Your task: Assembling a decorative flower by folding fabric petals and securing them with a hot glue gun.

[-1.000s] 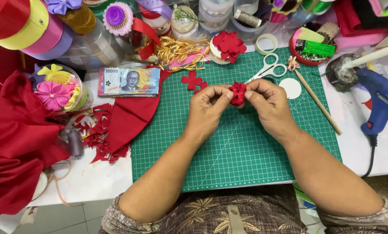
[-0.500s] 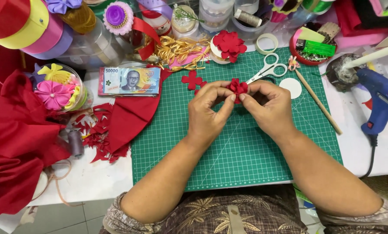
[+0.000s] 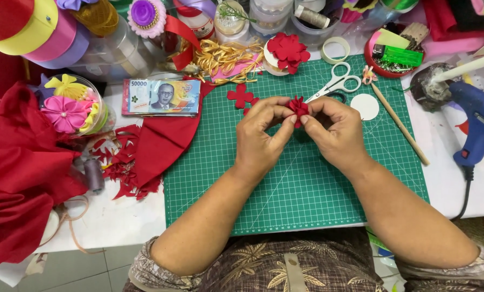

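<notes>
Both hands, left hand (image 3: 261, 138) and right hand (image 3: 334, 132), are pinched together on the little red felt flower (image 3: 298, 106) right at their fingertips, so I'd guess a slack pinch lets those folded petals spring open.

Flower (image 3: 298, 106) was raised slightly up the mat (image 3: 285, 189), away from the body. Left hand (image 3: 261, 141) and right hand (image 3: 334, 132) were drawn closer; fingertips (image 3: 292, 117) were pinched tighter onto it.
</notes>
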